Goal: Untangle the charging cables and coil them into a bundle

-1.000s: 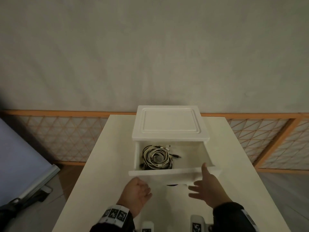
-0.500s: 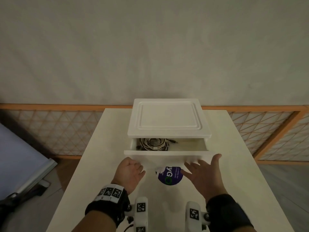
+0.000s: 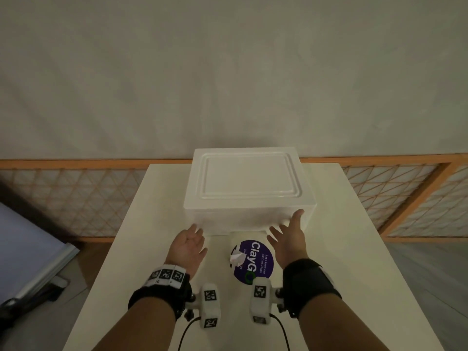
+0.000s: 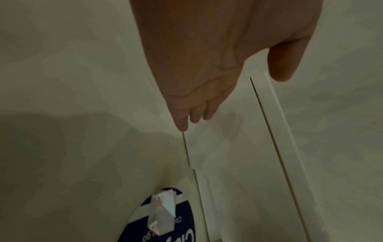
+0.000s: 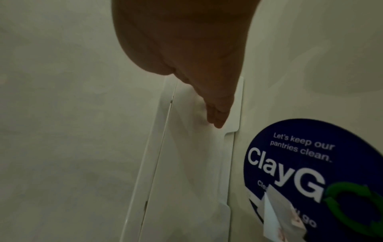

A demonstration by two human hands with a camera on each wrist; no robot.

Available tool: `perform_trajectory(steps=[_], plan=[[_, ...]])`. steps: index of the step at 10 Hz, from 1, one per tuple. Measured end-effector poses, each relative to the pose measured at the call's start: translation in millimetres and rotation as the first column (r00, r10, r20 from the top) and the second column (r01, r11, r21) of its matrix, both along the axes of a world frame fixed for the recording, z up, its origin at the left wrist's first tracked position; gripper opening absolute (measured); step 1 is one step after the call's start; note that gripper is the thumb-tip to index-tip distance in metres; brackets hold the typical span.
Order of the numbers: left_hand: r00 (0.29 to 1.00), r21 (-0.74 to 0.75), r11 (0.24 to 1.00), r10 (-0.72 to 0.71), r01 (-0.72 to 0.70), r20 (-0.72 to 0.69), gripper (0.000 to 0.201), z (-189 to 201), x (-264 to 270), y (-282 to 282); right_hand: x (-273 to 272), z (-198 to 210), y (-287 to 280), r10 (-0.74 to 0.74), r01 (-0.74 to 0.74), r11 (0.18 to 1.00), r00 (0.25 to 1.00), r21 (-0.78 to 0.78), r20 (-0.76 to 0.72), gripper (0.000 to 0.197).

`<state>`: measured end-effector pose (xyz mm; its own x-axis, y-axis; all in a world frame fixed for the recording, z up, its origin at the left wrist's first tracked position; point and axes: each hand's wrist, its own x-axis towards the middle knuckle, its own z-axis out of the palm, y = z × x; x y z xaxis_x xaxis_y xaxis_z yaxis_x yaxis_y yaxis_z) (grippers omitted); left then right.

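A: Where are the charging cables?

B: Not visible. The white drawer box (image 3: 249, 188) at the far edge of the surface (image 3: 157, 224) has its front flush, so I judge they lie inside, out of sight.

A: And the hands?

B: Left hand (image 3: 188, 245) and right hand (image 3: 288, 243) sit at the drawer front's lower corners, fingers (image 4: 182, 121) straight and slightly spread, gripping nothing. The tips meet the panel, likely to press both sides evenly so it seats square.

A: What's it made of?

B: Smooth, matte white plastic: a rectangular box with a stepped, ridged lid and thin seams around the drawer. Just before it, a round purple sticker (image 3: 253, 260) lies flat on the pale surface, with a crumpled white scrap (image 3: 236, 258) on it.
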<state>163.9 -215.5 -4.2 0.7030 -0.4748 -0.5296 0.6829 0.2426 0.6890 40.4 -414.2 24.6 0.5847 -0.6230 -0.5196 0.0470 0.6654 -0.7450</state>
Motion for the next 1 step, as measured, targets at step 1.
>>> perform_trajectory(steps=[1], plan=[[0.999,0.037,0.999,-0.026,0.025,0.028,0.05,8.9,-11.0,21.6,-23.7,0.4,-1.4,0.011,-0.013,0.999,0.999,-0.043,-0.051,0.082]])
